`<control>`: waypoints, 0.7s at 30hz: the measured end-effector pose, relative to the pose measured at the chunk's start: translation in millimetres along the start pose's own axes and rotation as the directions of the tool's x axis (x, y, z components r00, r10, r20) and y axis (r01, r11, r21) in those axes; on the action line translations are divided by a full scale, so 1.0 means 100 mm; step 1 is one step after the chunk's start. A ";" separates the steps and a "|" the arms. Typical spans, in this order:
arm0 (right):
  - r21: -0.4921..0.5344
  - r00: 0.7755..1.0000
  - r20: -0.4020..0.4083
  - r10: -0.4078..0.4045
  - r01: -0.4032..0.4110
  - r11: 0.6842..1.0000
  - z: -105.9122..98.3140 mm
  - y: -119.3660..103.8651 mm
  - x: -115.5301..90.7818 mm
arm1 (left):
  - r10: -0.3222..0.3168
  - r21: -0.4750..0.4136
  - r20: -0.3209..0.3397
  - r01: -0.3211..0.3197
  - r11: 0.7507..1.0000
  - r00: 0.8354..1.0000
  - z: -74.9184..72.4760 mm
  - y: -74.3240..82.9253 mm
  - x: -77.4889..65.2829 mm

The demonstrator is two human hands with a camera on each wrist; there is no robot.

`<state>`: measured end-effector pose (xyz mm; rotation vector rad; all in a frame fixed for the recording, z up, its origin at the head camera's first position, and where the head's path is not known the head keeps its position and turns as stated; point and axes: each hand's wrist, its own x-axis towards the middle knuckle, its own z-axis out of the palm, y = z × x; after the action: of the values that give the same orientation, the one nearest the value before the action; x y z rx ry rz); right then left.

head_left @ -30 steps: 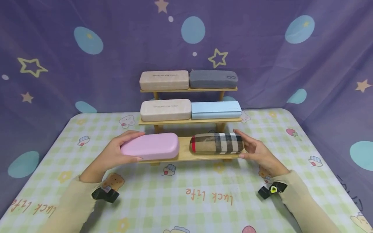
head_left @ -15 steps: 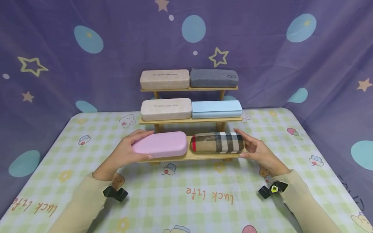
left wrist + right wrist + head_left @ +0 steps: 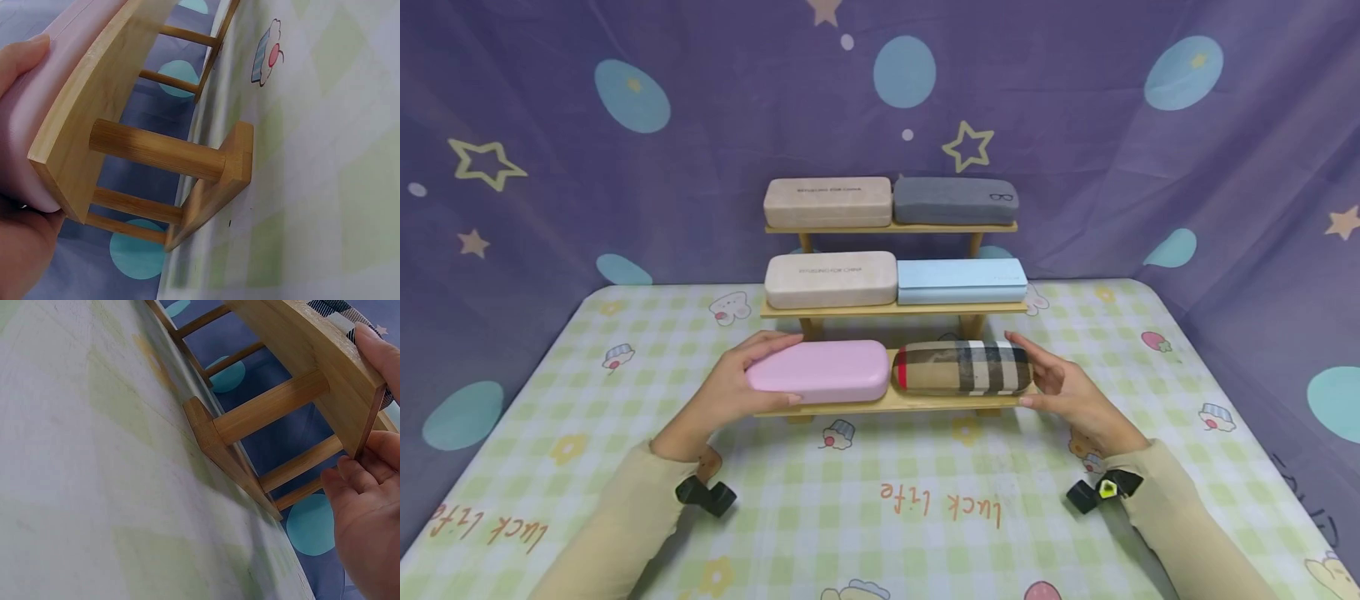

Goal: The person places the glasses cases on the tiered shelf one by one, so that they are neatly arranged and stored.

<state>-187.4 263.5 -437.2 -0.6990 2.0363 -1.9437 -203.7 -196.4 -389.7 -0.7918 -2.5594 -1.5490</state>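
On the left half of the lowest wooden shelf (image 3: 917, 403) lies a pink glasses case (image 3: 823, 371). My left hand (image 3: 726, 390) grips its left end, thumb along the front and fingers behind. The left wrist view has the pink case (image 3: 19, 134) on the shelf board. To its right lies a plaid glasses case (image 3: 940, 367) with a red stripe, a narrow gap between them. My right hand (image 3: 1071, 400) holds the plaid case at its right end. Its thumb is against the front in the right wrist view, with the other fingers curled beside the board's end (image 3: 350, 394).
The middle shelf (image 3: 895, 311) bears a cream glasses case (image 3: 831, 279) and a light blue one (image 3: 962, 282). Above, the top shelf holds a beige case (image 3: 827, 202) and a grey one (image 3: 955, 201). A checked cloth (image 3: 925, 550) covers the table; a purple curtain (image 3: 737, 100) hangs behind.
My left hand has moved right with the pink case, bringing it along the bottom shelf close to the plaid case. The right hand has stayed at the plaid case's end.
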 end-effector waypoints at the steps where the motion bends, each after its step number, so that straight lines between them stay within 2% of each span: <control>1: 0.000 1.000 0.001 0.000 0.000 1.000 0.00 0.00 0.00 | 0.002 -0.009 -0.005 -0.002 1.000 1.000 0.01 0.00 0.00; 15: 0.012 0.999 0.023 -0.026 0.026 1.000 -0.02 0.02 0.06 | 0.049 0.000 -0.052 -0.049 0.999 0.997 0.07 -0.05 -0.07; 19: -0.006 1.000 0.010 -0.009 0.009 1.000 -0.03 0.01 0.03 | 0.053 -0.020 -0.038 -0.054 0.998 0.998 0.08 -0.06 -0.06; 21: -0.033 1.000 -0.002 0.007 -0.007 0.999 -0.04 0.00 0.02 | 0.060 -0.057 -0.018 -0.061 0.997 0.998 0.07 -0.07 -0.05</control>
<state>-190.9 265.9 -436.3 -0.6959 2.0735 -1.9120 -201.3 -195.1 -400.6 -0.8496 -2.4656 -1.6112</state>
